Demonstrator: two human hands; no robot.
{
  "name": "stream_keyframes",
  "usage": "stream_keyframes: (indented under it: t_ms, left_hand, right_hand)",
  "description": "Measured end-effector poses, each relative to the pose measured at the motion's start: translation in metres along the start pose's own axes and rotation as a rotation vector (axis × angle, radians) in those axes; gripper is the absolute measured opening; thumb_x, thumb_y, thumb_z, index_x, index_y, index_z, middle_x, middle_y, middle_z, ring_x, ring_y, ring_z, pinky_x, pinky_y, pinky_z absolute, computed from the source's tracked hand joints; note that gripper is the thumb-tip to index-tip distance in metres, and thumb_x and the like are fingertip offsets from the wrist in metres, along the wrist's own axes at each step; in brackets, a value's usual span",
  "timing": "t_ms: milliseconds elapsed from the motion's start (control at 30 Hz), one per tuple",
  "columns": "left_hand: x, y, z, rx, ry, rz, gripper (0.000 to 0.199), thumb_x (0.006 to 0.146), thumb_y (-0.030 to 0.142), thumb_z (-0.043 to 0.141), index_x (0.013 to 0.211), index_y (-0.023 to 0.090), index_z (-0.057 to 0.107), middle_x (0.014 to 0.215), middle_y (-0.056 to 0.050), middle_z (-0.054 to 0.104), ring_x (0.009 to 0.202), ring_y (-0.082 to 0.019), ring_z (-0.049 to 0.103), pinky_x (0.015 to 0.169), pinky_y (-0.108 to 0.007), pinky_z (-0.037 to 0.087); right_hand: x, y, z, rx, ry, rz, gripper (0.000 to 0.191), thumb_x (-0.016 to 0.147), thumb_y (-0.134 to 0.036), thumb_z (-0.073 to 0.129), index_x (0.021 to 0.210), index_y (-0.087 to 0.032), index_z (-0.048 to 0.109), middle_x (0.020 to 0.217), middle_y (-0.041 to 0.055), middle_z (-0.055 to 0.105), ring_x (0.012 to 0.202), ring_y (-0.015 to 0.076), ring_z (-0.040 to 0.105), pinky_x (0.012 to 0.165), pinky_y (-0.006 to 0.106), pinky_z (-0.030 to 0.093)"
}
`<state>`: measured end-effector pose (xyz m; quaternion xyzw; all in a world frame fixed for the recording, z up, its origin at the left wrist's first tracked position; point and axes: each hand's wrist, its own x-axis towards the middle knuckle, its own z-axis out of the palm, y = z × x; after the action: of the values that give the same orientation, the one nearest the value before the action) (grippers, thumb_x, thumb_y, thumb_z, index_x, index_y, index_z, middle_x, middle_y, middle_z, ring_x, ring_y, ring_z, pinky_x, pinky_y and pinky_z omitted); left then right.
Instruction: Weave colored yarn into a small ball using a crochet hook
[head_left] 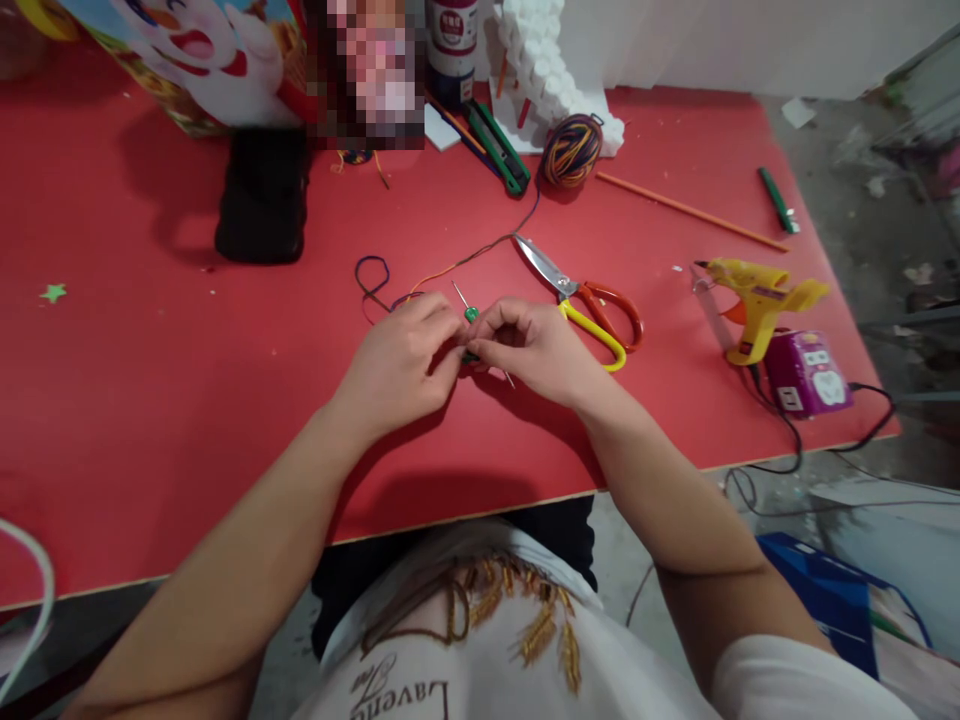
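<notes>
My left hand (405, 360) and my right hand (532, 345) meet over the red table, fingertips pinched together on a small green piece with a thin metal shaft (471, 314). The shaft points up and away from me, and a thin tip shows below my right fingers. My fingers cover its middle, so its exact kind is unclear. Multicoloured yarn (480, 250) runs from a yarn ball (572, 152) to my left hand, with a loose loop beside it. Scissors (592, 305) with one red and one yellow handle lie open just right of my right hand.
A yellow glue gun (757, 300) stands by a purple box (808, 375), cables hanging over the table's right edge. Farther back are a green box cutter (499, 150), an orange stick (690, 210), a bottle (452, 50), a white block model (540, 60) and a black phone (262, 195).
</notes>
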<state>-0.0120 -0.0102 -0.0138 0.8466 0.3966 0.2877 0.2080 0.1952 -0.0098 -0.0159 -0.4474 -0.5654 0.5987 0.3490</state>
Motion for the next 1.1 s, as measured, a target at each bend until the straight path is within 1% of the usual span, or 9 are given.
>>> stream_keyframes:
  t_ms: [200,333,433,533,633,800,900,1000,1100]
  left_hand:
    - [0.004,0.0,0.004,-0.569,0.085,-0.342,0.01,0.085,0.022,0.077,0.079,0.019,0.07,0.099,-0.006,0.069,0.086,-0.019,0.063,0.071,-0.031,0.051]
    - [0.005,0.006,0.009,-1.054,0.152,-0.668,0.018,0.077,0.027,0.088,0.078,0.017,0.073,0.089,-0.005,0.071,0.066,-0.012,0.058,0.059,-0.026,0.05]
    - [0.007,0.012,0.012,-1.209,0.229,-0.812,0.02,0.072,0.026,0.093,0.079,0.016,0.077,0.084,-0.003,0.072,0.065,-0.012,0.064,0.063,-0.026,0.056]
    - [0.008,0.015,0.013,-1.198,0.325,-0.807,0.017,0.071,0.024,0.094,0.078,0.016,0.08,0.081,-0.003,0.075,0.07,-0.012,0.068,0.069,-0.025,0.059]
    - [0.008,0.015,0.015,-1.1,0.383,-0.739,0.012,0.072,0.021,0.092,0.078,0.018,0.082,0.086,-0.003,0.078,0.076,-0.012,0.069,0.076,-0.025,0.06]
    - [0.006,0.012,0.017,-0.839,0.415,-0.543,0.009,0.075,0.015,0.088,0.08,0.022,0.085,0.092,-0.003,0.08,0.091,-0.016,0.074,0.087,-0.029,0.061]
    - [0.005,0.012,0.016,-0.775,0.408,-0.501,0.013,0.074,0.014,0.088,0.084,0.023,0.086,0.097,-0.003,0.08,0.096,-0.017,0.076,0.091,-0.031,0.062]
    - [0.005,0.012,0.015,-0.753,0.413,-0.494,0.011,0.074,0.015,0.088,0.082,0.022,0.085,0.1,-0.004,0.079,0.097,-0.018,0.076,0.091,-0.032,0.064]
    - [0.005,0.011,0.015,-0.734,0.438,-0.492,0.008,0.075,0.015,0.086,0.081,0.021,0.084,0.098,-0.004,0.079,0.09,-0.017,0.075,0.082,-0.029,0.063]
  right_hand:
    - [-0.005,0.0,0.002,-0.271,0.088,-0.278,0.015,0.089,-0.016,0.07,0.08,-0.022,0.06,0.093,0.0052,0.075,0.083,0.019,0.07,0.078,0.036,0.057]
    - [-0.006,-0.001,0.002,-0.441,0.134,-0.459,0.016,0.095,-0.014,0.066,0.083,-0.023,0.062,0.101,0.0078,0.077,0.099,0.023,0.073,0.092,0.041,0.058]
    - [-0.004,0.001,0.002,-0.499,0.165,-0.57,0.013,0.1,-0.016,0.064,0.09,-0.023,0.068,0.109,0.0089,0.08,0.108,0.0239,0.075,0.099,0.043,0.059]
    - [-0.002,0.004,0.003,-0.485,0.2,-0.637,0.011,0.101,-0.017,0.066,0.095,-0.022,0.072,0.11,0.0088,0.082,0.106,0.0226,0.077,0.098,0.041,0.061]
    - [-0.001,0.006,0.004,-0.439,0.218,-0.614,0.011,0.1,-0.016,0.068,0.094,-0.022,0.074,0.111,0.0084,0.083,0.106,0.0221,0.078,0.094,0.04,0.063]
    - [-0.004,0.003,0.006,-0.371,0.262,-0.498,0.009,0.097,-0.017,0.071,0.093,-0.022,0.077,0.117,0.0102,0.082,0.11,0.0233,0.078,0.097,0.042,0.064]
    - [-0.004,0.001,0.006,-0.374,0.259,-0.491,0.01,0.096,-0.016,0.07,0.093,-0.021,0.078,0.118,0.0114,0.083,0.112,0.0243,0.079,0.101,0.044,0.063]
    - [-0.005,0.0,0.006,-0.378,0.239,-0.503,0.013,0.096,-0.016,0.068,0.095,-0.022,0.079,0.119,0.0109,0.083,0.113,0.0246,0.078,0.103,0.045,0.063]
    - [-0.005,-0.001,0.006,-0.334,0.201,-0.494,0.017,0.097,-0.016,0.065,0.1,-0.022,0.08,0.124,0.0109,0.082,0.113,0.024,0.078,0.097,0.043,0.065]
